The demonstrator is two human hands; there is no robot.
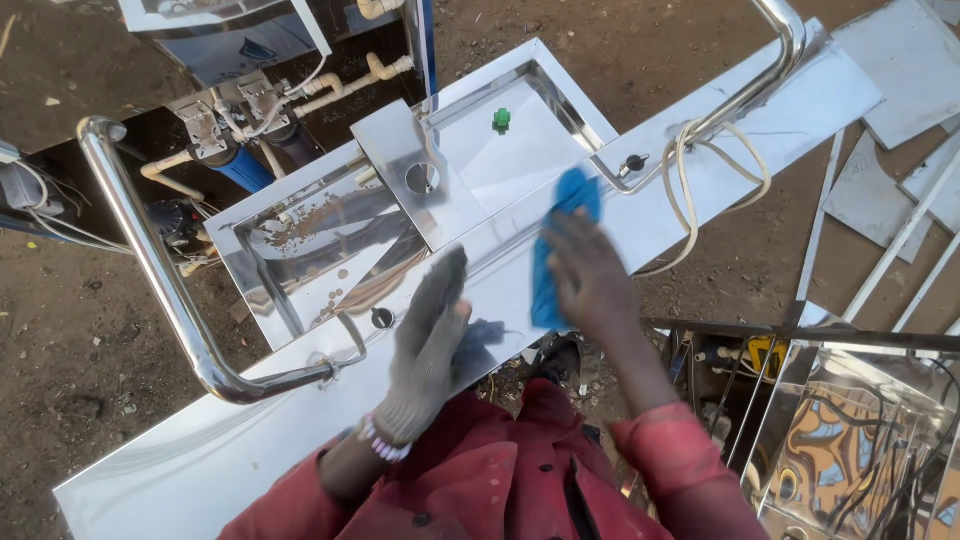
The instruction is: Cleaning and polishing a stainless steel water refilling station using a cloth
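Note:
My right hand (590, 275), bare, presses a blue cloth (560, 235) flat against the polished front rim of a stainless steel double-basin sink unit (660, 200). My left hand (432, 335) wears a grey knitted glove and rests flat, fingers together, on the same shiny rim to the left of the cloth. The left basin (300, 240) holds brown grit and reflections. The right basin (510, 150) has a green drain plug (502, 119). A steel plate with a round hole (415, 175) sits between the basins.
Curved steel rail tubes (150, 270) stand at both ends of the unit. A pale hose (700, 170) loops over the right end. Blue filter housings and pipes (240, 160) sit behind. Steel sheets and bars (890, 190) lie on the dirt at right.

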